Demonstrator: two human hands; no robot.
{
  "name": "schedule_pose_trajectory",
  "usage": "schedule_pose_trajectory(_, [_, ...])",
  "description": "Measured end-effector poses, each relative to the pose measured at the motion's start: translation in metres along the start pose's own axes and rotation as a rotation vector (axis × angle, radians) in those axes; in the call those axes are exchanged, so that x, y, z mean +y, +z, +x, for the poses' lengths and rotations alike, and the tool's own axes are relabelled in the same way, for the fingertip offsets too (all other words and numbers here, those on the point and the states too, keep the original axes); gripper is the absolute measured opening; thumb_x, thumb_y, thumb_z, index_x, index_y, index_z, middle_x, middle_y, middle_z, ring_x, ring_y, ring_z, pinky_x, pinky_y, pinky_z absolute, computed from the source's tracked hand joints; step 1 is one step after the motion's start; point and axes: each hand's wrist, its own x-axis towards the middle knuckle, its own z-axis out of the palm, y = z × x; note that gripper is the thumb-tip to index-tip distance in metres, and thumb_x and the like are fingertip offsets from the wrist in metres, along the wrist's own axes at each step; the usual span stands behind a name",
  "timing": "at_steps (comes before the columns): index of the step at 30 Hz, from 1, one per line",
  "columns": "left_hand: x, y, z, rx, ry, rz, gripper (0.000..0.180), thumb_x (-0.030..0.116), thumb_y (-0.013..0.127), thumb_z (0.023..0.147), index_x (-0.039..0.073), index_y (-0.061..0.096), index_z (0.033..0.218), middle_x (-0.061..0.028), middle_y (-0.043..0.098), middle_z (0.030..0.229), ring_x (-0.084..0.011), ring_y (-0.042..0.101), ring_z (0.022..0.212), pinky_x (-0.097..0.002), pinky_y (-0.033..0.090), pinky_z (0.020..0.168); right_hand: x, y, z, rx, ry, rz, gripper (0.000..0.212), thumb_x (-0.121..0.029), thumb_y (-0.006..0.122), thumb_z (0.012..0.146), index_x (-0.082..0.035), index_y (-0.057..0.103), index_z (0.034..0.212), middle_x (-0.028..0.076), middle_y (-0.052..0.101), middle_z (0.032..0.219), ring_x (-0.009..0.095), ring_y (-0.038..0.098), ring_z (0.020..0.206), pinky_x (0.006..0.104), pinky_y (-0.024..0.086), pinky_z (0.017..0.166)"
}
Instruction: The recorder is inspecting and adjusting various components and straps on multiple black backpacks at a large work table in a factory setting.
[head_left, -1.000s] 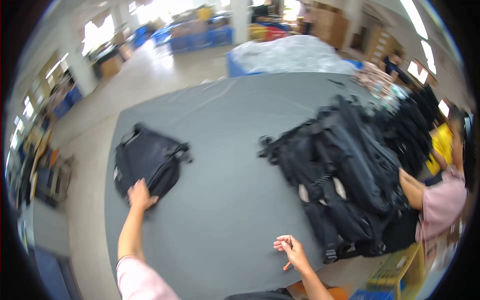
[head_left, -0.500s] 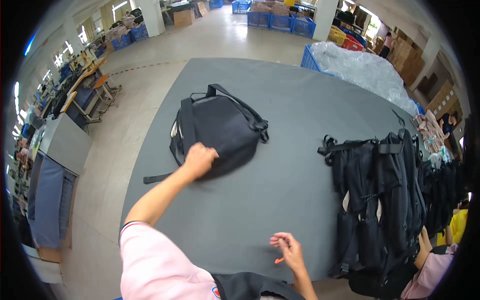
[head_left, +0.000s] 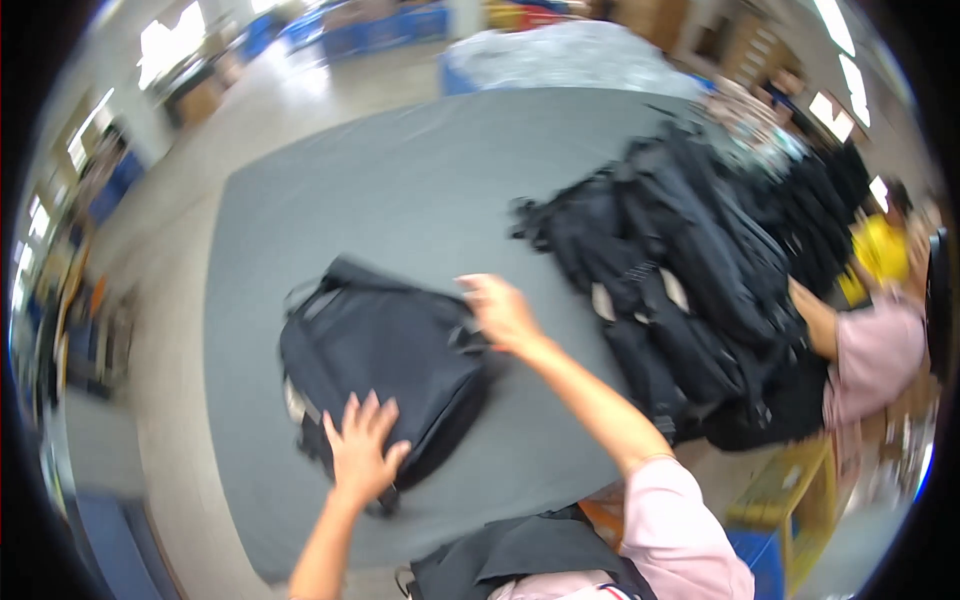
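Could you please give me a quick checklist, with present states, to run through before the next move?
1. Bag resting on the table: ok.
2. Left hand on the bag: ok, palm down near its lower part, fingers spread.
3. Right hand gripping the bag: cannot tell; it is at the right edge, blurred.
4. Bag apart from the dark pile: ok, the pile lies to the right.
5. Co-worker's arm away from the bag: ok, it is beside the pile.
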Motion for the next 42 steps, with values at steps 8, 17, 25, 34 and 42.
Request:
schedule_pose_trajectory(8, [0.029, 0.023, -0.092, -0.267, 0.284, -0.054, 0.057, 0.039, 0.066, 0.073, 0.02, 0.054, 0.126, -0.0058, 0.042, 0.14, -0.0259, 0.034, 0.133, -0.0658, 0.011, 0.105, 0.024, 0.041, -0.036, -0.537, 0.096, -0.112, 0.036, -0.022, 0.05, 0.09, -0.014, 0.048, 0.126, 0.017, 0.05, 0.115, 0.035, 0.05, 0.111, 0.0446, 0.042, 0.091])
schedule_pose_trajectory(17, [0.018, 0.01, -0.103, -0.354, 0.513, -0.176, 0.065, 0.026, 0.072, 0.067, 0.018, 0.052, 0.128, -0.0064, 0.041, 0.142, -0.0243, 0.035, 0.133, -0.0645, 0.01, 0.107, -0.031, -0.069, -0.049, -0.784, 0.173, 0.015, 0.016, -0.012, 0.048, 0.081, -0.006, 0.062, 0.086, 0.009, 0.064, 0.071, 0.028, 0.062, 0.072, 0.0417, 0.048, 0.065])
schedule_pose_trajectory(25, [-0.007, -0.007, -0.1, -0.611, 0.617, -0.14, 0.048, 0.022, 0.062, 0.079, 0.014, 0.054, 0.126, -0.0027, 0.044, 0.139, -0.0213, 0.035, 0.133, -0.0521, 0.018, 0.111, 0.013, 0.047, -0.021, -0.33, 0.401, -0.029, 0.044, -0.033, 0.05, 0.092, -0.004, 0.048, 0.125, 0.021, 0.059, 0.116, 0.036, 0.055, 0.109, 0.0439, 0.045, 0.09])
schedule_pose_trajectory(34, [-0.074, -0.044, 0.023, 0.266, 0.261, -0.376, 0.02, 0.004, 0.061, 0.079, 0.003, 0.062, 0.099, -0.0126, 0.064, 0.105, -0.0299, 0.06, 0.098, -0.0378, 0.047, 0.084, -0.036, 0.089, -0.102, -0.29, 0.385, 0.231, 0.032, -0.021, 0.05, 0.094, -0.006, 0.05, 0.123, 0.014, 0.062, 0.114, 0.029, 0.057, 0.109, 0.0366, 0.044, 0.09])
schedule_pose_trajectory(42, [-0.087, 0.025, 0.198, -0.512, -0.109, -0.759, 0.028, 0.01, 0.055, 0.088, 0.001, 0.062, 0.114, -0.0077, 0.067, 0.094, -0.0172, 0.059, 0.091, -0.0302, 0.047, 0.083, -0.058, 0.084, -0.118, -0.209, 0.506, 0.549, 0.032, -0.014, 0.046, 0.095, -0.002, 0.051, 0.124, 0.009, 0.055, 0.124, 0.018, 0.048, 0.118, 0.0294, 0.033, 0.102])
